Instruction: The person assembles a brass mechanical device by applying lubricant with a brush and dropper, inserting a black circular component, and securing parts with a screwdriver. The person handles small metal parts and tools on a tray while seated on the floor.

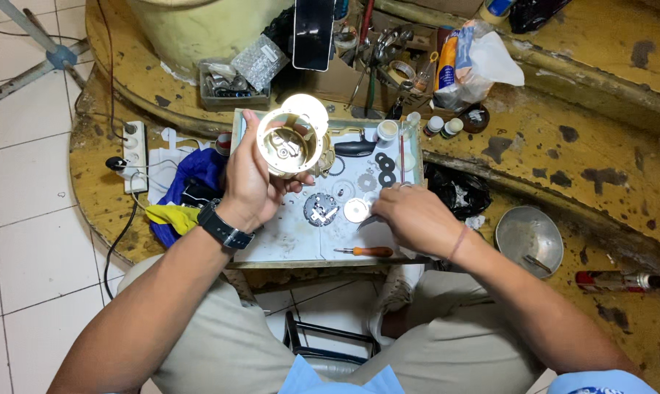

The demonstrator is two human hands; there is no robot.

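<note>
My left hand (251,179) holds up a round brass clock case (290,142), open side toward me, with shiny parts inside. A black watch sits on that wrist. My right hand (411,215) rests low on the white work tray (293,241), fingers pinched on thin tweezers (368,221) whose tips lie beside a small silver disc (356,211). A round toothed movement plate (321,209) lies just left of the disc. Gears and black rings (385,168) are spread on the tray above my right hand.
An orange-handled screwdriver (366,252) lies at the tray's near edge. A power strip (134,155) and blue and yellow cloth (191,193) sit to the left. A metal bowl (528,241) stands right. Tools, jars and a phone (314,33) crowd the back.
</note>
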